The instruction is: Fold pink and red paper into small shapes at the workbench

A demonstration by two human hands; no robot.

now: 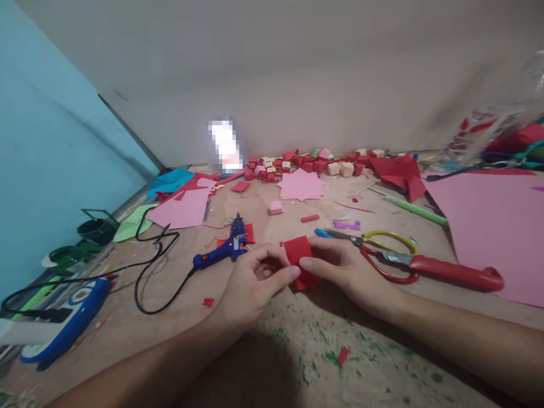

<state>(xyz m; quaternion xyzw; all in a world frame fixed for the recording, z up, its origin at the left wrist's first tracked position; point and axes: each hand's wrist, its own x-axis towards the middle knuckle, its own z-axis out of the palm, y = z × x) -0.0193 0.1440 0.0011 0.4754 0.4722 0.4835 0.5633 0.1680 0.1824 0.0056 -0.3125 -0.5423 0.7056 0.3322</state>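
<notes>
Between my two hands is a small red paper piece (298, 249) that looks folded. My left hand (259, 277) pinches its left edge with thumb and fingertips. On the other side my right hand (340, 266) grips it, thumb on the front and fingers behind. A blue glue gun (219, 252) with a small red light lies left of my left hand. Just beyond my right hand are scissors (382, 249) with yellow and red handles, and a red-handled cutter or knife (457, 273) lies across them. A small pink paper cube (276, 207) sits ahead of my hands.
Many red, pink and cream paper cubes (314, 164) line the back wall. Pink paper sheets (493, 226) lie at right, pink star-shaped paper (301, 185) in the middle. A black cord (144, 309) loops at left near a blue-and-white device (68, 323). A bright phone (226, 144) leans behind.
</notes>
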